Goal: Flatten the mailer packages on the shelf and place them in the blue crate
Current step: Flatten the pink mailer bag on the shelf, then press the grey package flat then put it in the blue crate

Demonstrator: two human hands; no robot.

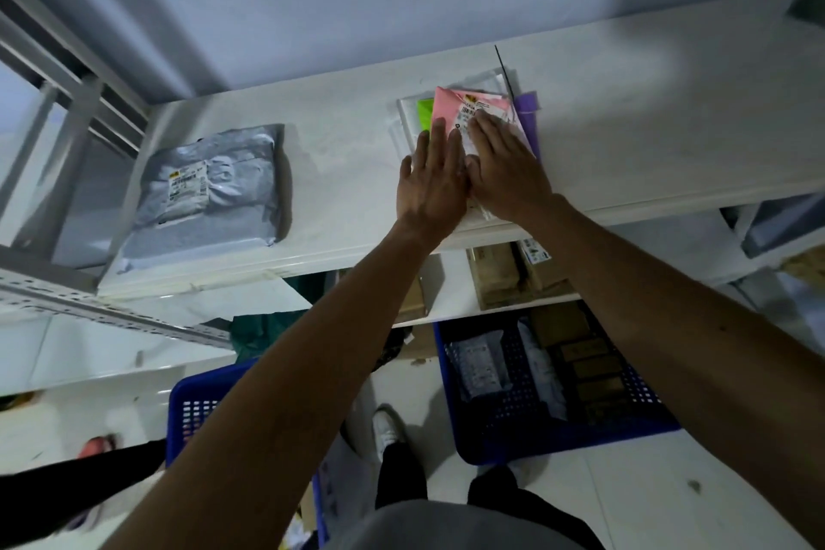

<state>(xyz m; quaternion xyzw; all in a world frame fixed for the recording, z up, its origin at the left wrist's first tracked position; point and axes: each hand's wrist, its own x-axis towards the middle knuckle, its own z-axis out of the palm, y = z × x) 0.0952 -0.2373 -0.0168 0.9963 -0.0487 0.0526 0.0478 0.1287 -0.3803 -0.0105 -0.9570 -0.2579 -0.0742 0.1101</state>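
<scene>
A pink mailer [451, 105] with a barcode label lies on a clear package with green and purple parts on the white top shelf [669, 112]. My left hand [431, 183] and my right hand [504, 167] press flat on the pink mailer, palms down, fingers spread, side by side. A grey mailer package [210, 188] with a white label rests on the same shelf to the left, puffy and untouched. One blue crate [549, 447] holding several packages stands on the floor at lower right. A second blue crate [192, 411] sits at lower left, partly hidden by my left arm.
Lower shelves hold cardboard boxes [500, 277] and a green cloth [254, 330]. A metal shelf frame [67, 121] rises at the left. Someone's white shoe [388, 429] and dark trousers stand on the floor between the crates. A dark sleeve [67, 491] enters from the left.
</scene>
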